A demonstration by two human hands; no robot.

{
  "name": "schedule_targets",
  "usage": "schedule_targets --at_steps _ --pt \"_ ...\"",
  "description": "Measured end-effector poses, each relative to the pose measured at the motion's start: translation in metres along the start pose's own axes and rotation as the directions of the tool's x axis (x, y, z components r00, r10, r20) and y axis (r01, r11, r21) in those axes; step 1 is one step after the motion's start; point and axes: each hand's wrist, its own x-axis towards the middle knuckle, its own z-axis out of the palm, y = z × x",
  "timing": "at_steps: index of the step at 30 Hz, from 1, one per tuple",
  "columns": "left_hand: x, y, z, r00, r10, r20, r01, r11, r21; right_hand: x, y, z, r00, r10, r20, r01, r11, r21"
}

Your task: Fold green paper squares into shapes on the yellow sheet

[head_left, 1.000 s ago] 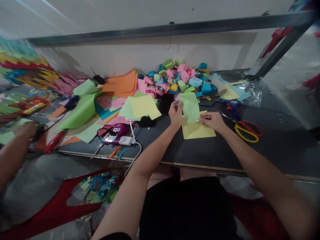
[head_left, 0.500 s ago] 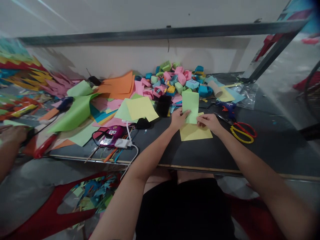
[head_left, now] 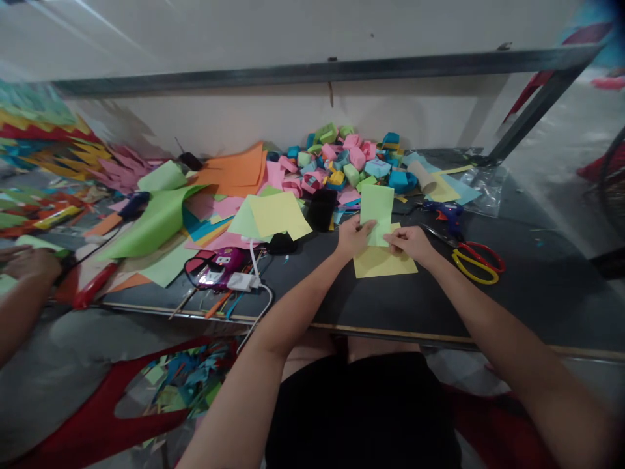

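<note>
lowered along the green paper point(head_left: 377, 205) since the first frame, the left hand point(head_left: 352, 236) pinches its lower left edge and the right hand point(head_left: 409, 242) its lower right corner, equally near, long axis pointing away, overlapping the yellow sheet point(head_left: 385, 266) on the counter point(head_left: 336, 296).

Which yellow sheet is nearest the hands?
The yellow sheet partly covered by the held green paper; the left yellow sheet lies on the paper pile, the right one by the cardboard tube.

Yellow sheet point(head_left: 385, 266), scissors point(head_left: 459, 251), glue gun point(head_left: 452, 213) on dark tabletop point(head_left: 541, 293)
</note>
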Motion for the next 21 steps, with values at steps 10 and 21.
schedule_targets --at_steps 10,21 --pt "-0.0032 0.0013 0.0021 0.999 0.011 0.043 -0.009 0.999 -0.038 -0.0002 0.0028 0.0025 0.995 -0.073 -0.062 0.071 0.997 -0.026" --pt "-0.0038 0.0016 0.0012 1.0 0.004 0.015 -0.003 1.0 -0.026 -0.0001 0.0037 0.0033 0.995 -0.088 -0.048 0.09 0.995 0.041"
